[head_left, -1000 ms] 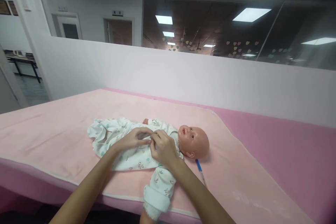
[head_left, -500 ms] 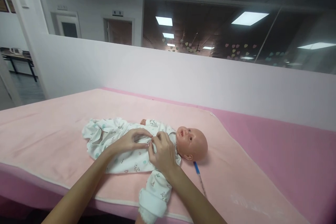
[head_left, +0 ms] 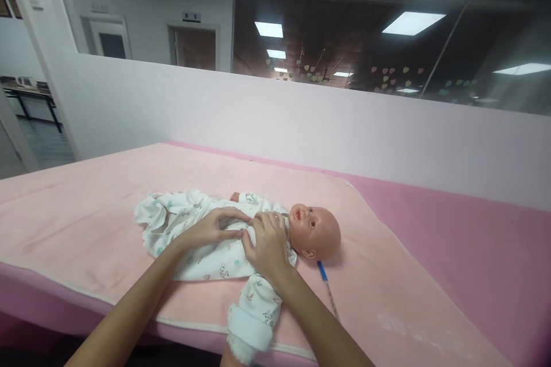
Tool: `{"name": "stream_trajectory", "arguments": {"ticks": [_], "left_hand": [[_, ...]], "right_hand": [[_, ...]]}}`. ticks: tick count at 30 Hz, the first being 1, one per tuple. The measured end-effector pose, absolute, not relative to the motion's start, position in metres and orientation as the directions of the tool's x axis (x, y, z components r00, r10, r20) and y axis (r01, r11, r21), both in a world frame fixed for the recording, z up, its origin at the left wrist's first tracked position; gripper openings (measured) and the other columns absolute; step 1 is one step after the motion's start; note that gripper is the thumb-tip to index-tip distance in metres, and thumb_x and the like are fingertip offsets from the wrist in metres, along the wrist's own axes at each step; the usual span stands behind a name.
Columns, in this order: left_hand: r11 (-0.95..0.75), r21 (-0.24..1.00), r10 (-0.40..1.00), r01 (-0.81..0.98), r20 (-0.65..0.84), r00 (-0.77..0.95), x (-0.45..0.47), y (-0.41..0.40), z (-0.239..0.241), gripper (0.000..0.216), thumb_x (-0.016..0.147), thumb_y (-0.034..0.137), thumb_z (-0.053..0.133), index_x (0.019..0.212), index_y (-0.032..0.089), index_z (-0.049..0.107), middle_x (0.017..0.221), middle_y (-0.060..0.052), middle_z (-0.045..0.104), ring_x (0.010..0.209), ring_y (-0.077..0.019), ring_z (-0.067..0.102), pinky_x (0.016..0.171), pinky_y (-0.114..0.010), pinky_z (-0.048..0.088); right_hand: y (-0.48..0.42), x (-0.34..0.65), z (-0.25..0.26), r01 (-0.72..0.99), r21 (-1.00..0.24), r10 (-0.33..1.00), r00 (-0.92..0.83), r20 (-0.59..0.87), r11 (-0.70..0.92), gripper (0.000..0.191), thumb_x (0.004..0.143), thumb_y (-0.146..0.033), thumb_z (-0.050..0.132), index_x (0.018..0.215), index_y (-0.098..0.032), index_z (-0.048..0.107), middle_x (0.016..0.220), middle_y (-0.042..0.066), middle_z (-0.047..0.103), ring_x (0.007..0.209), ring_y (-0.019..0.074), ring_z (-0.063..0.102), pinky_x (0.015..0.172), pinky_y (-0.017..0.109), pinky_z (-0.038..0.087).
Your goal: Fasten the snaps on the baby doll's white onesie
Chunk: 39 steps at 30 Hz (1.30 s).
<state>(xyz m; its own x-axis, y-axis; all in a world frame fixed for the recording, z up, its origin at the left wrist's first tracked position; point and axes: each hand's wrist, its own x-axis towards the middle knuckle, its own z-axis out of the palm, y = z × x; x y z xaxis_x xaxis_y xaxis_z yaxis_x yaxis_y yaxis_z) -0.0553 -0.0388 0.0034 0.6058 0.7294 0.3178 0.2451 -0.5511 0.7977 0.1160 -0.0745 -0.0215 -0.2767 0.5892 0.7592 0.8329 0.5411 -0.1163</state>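
Observation:
A baby doll (head_left: 321,232) lies on its back with its head toward the right. It wears a white patterned baby gown (head_left: 210,264). At the chest, my left hand (head_left: 215,226) is curved, its thumb and fingertips closing on the front of the gown. My right hand (head_left: 269,243) presses close beside it near the neckline, fingers bent onto the same cloth. The fingertips of both hands nearly meet, and the bit of cloth between them is mostly hidden. The doll's near sleeve (head_left: 260,301), with a folded white cuff, stretches toward me below my right wrist.
A thin stick-like item with a blue end (head_left: 322,271), perhaps a thermometer, lies beside the doll's head. A pale pink blanket (head_left: 103,229) covers the padded pink surface (head_left: 456,229). Behind stands a white wall (head_left: 275,120) with a window above it.
The fingers of my right hand have lowered and flattened slightly on the chest cloth. My left hand stays almost in place, and the doll has not moved.

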Motion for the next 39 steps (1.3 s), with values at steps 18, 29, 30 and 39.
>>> {"name": "stream_trajectory", "arguments": {"ticks": [18, 29, 30, 39], "left_hand": [[-0.603, 0.715, 0.757, 0.355, 0.372, 0.537, -0.051, -0.041, 0.002, 0.028, 0.076, 0.039, 0.056, 0.095, 0.021, 0.067, 0.095, -0.005, 0.063, 0.089, -0.0176, 0.057, 0.079, -0.027, 0.045], [-0.573, 0.763, 0.755, 0.299, 0.349, 0.555, -0.054, -0.035, 0.0, 0.025, 0.075, 0.038, 0.058, 0.086, 0.018, 0.068, 0.087, -0.005, 0.057, 0.081, -0.0149, 0.053, 0.076, -0.027, 0.044], [-0.562, 0.775, 0.756, 0.289, 0.34, 0.559, -0.055, -0.035, 0.001, 0.024, 0.074, 0.038, 0.059, 0.084, 0.018, 0.068, 0.086, -0.005, 0.057, 0.08, -0.0146, 0.053, 0.075, -0.027, 0.044], [-0.51, 0.822, 0.768, 0.255, 0.301, 0.566, -0.056, -0.039, 0.003, 0.025, 0.073, 0.038, 0.059, 0.082, 0.014, 0.06, 0.087, -0.005, 0.058, 0.083, -0.0158, 0.054, 0.076, -0.028, 0.045]], "right_hand": [[-0.064, 0.117, -0.03, 0.7, -0.364, 0.626, -0.152, 0.765, 0.615, 0.004, 0.08, -0.022, 0.049, 0.077, -0.02, 0.05, 0.078, 0.001, 0.059, 0.078, 0.0167, 0.05, 0.076, 0.031, 0.035], [-0.066, 0.117, -0.026, 0.662, -0.442, 0.645, -0.083, 0.76, 0.606, 0.008, 0.079, -0.016, 0.048, 0.076, -0.021, 0.054, 0.076, 0.0, 0.06, 0.076, 0.0154, 0.053, 0.073, 0.029, 0.038], [-0.066, 0.117, -0.026, 0.655, -0.451, 0.65, -0.082, 0.756, 0.606, 0.008, 0.079, -0.016, 0.049, 0.076, -0.021, 0.054, 0.076, 0.0, 0.06, 0.076, 0.0154, 0.053, 0.073, 0.029, 0.038], [-0.068, 0.116, -0.026, 0.678, -0.416, 0.613, -0.065, 0.787, 0.606, 0.009, 0.079, -0.015, 0.045, 0.079, -0.019, 0.054, 0.083, 0.003, 0.057, 0.082, 0.0165, 0.05, 0.074, 0.029, 0.038]]}}
